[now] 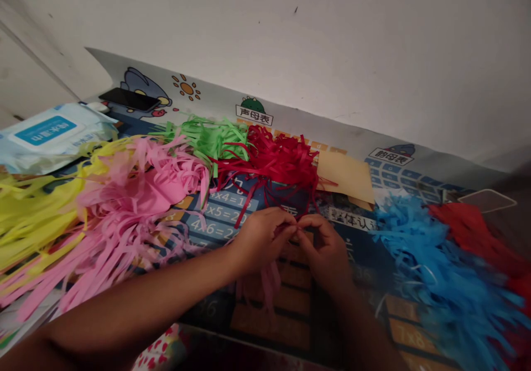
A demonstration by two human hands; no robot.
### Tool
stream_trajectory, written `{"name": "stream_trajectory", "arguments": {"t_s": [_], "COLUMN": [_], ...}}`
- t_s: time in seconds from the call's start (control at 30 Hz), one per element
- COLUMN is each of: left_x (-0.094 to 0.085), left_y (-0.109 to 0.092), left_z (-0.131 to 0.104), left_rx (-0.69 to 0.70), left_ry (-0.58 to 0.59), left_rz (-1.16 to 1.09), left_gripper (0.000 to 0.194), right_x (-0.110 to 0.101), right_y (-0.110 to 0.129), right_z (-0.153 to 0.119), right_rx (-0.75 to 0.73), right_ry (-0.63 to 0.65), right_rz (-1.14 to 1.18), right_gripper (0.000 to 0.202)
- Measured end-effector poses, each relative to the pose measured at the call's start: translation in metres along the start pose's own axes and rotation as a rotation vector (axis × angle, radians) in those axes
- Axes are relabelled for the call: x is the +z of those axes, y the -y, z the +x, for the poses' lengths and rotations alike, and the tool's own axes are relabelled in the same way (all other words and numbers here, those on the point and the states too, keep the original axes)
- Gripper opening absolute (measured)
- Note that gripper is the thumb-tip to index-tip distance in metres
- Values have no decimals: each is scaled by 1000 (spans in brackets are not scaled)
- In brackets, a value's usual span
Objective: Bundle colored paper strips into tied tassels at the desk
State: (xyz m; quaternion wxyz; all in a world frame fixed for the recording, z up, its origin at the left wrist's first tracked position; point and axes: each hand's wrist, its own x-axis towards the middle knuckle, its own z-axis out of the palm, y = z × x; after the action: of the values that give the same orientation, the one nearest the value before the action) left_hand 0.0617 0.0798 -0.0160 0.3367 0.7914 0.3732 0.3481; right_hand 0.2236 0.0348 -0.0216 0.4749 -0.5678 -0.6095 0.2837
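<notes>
Near the shredded red strip bundle (286, 158) on the blue printed counter (375, 257), a small indistinct piece (297, 228) is apparently being worked between the pinched left hand (262, 240) and right hand (327, 255), steady control seemingly needed next.

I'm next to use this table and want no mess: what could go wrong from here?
The pink strips lie against the yellow strips, so they could tangle. The red strips lie just beyond the left hand and right hand, which might snag them.
</notes>
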Motion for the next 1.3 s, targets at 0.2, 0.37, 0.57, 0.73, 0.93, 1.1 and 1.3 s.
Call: {"name": "stream_trajectory", "arguments": {"t_s": [0.2, 0.37, 0.57, 0.73, 0.93, 1.1, 1.3], "left_x": [-4, -6, -5, -3, 0, 2, -8], "left_y": [-2, 0, -1, 6, 15, 21, 13], "left_z": [3, 6, 4, 4, 6, 7, 10], "left_rx": [103, 86, -6, 51, 139, 281, 214], "left_ry": [4, -47, -7, 38, 24, -41, 39], "left_rz": [-39, -44, -38, 34, 0, 108, 195], "left_gripper": [11, 7, 4, 5, 14, 15, 10], "right_x": [-3, -4, -1, -2, -4, -5, -2], "right_y": [-1, -2, -4, 0, -4, -4, -3], "right_z": [0, 2, 1, 2, 3, 1, 2], "right_rx": [73, 19, -22, -71, -19, -85, -89], "right_ry": [-14, 20, 42, 34, -66, -20, -91], "right_rz": [68, 50, 1, -85, -148, -158, -242], "right_gripper": [10, 7, 5, 4, 7, 11, 7]}}
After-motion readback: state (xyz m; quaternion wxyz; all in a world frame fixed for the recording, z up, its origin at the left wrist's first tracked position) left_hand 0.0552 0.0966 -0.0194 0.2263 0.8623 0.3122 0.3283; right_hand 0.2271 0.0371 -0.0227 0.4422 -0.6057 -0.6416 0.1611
